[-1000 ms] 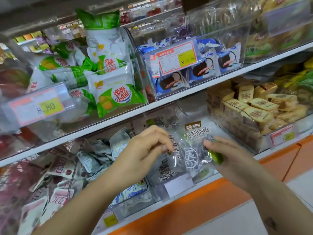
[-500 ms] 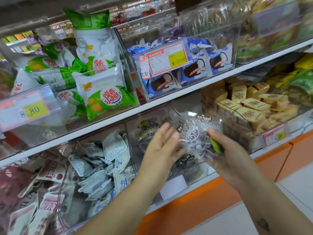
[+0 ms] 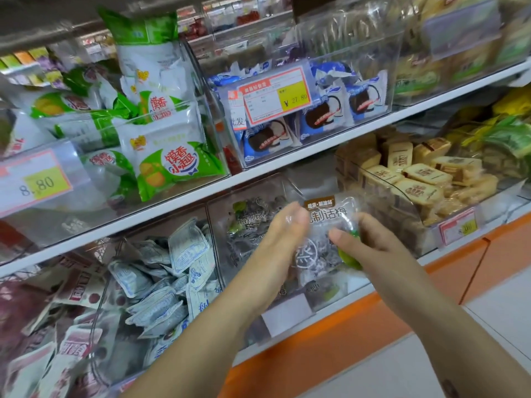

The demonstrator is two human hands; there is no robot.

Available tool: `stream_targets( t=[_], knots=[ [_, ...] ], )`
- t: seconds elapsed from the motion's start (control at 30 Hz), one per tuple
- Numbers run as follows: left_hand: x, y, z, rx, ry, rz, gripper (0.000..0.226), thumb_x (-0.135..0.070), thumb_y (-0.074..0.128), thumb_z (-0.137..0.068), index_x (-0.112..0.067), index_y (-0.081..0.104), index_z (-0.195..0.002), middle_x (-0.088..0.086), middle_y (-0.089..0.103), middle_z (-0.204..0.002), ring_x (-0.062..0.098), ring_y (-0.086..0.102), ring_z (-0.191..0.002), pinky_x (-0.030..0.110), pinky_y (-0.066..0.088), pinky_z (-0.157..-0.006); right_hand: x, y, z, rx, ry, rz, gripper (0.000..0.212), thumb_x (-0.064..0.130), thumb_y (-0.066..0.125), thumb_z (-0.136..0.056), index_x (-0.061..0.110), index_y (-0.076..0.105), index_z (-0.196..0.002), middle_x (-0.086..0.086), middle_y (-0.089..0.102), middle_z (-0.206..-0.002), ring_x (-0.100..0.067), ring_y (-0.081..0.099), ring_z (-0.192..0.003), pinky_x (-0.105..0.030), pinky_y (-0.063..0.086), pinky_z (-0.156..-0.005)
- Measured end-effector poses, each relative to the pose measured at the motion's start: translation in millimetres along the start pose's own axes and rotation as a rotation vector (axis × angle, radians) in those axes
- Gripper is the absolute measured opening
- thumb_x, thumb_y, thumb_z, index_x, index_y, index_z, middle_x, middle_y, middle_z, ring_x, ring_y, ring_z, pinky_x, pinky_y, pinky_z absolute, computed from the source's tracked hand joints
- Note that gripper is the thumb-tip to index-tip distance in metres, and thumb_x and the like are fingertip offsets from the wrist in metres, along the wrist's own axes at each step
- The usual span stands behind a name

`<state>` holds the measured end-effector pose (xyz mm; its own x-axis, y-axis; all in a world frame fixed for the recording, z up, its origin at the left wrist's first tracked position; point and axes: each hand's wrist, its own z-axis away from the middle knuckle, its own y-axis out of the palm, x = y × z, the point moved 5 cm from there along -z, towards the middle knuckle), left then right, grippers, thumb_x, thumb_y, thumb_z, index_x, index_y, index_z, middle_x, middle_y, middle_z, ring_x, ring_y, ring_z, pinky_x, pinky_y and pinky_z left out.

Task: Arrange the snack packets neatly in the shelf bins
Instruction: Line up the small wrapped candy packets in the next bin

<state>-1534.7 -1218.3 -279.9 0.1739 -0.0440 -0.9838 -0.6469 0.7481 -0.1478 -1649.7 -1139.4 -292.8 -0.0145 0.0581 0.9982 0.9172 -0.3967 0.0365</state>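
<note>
Plum packet (image 3: 324,225) unbinned: right hand (image 3: 376,248) pinches it, left hand (image 3: 275,242) flat against it. Eight-o'clock bin (image 3: 107,285) jumbled.

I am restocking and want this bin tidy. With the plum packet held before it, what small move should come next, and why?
Probably lower the plum packet into the clear bin behind it. The right hand pinches its right edge, the left hand lies flat against its left side, and similar packets already sit in that bin.
</note>
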Motion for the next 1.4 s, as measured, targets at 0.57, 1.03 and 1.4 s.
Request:
stream_targets(
  t=[0.57,1.03,1.4],
  knots=[
    [64,-126,80,-0.817,0.166,0.365,0.121,-0.066,0.083,-0.045,-0.044,0.022,-0.146,-0.012,0.021,-0.157,0.015,0.036,-0.138,0.051,0.034,-0.109,-5,44,-2,-0.045,-0.077,0.23,0.023,0.021,0.054,-0.093,0.036,0.063,-0.107,0.017,0.067,-0.11,0.001,0.06,-0.105,-0.034,0.046,-0.098],
    [89,-165,50,-0.929,0.14,0.592,0.1,-0.054,0.073,-0.066,-0.044,0.017,-0.148,-0.014,0.019,-0.156,0.012,0.031,-0.139,0.046,0.029,-0.112,-60,118,-152,0.564,0.191,1.502,0.021,0.019,0.055,-0.09,0.002,0.061,-0.081,-0.007,0.058,-0.073,-0.013,0.048,-0.061,-0.021,0.035,-0.055],
    [79,-168,52,-0.941,0.116,0.605,0.103,-0.051,0.071,-0.064,-0.035,0.017,-0.15,-0.01,0.02,-0.156,0.01,0.029,-0.138,0.035,0.027,-0.109,-77,114,-165,0.42,0.205,1.687,0.026,0.025,0.06,-0.084,0.001,0.067,-0.09,-0.006,0.056,-0.059,-0.021,0.049,-0.062,-0.019,0.035,-0.049]
  ],
)
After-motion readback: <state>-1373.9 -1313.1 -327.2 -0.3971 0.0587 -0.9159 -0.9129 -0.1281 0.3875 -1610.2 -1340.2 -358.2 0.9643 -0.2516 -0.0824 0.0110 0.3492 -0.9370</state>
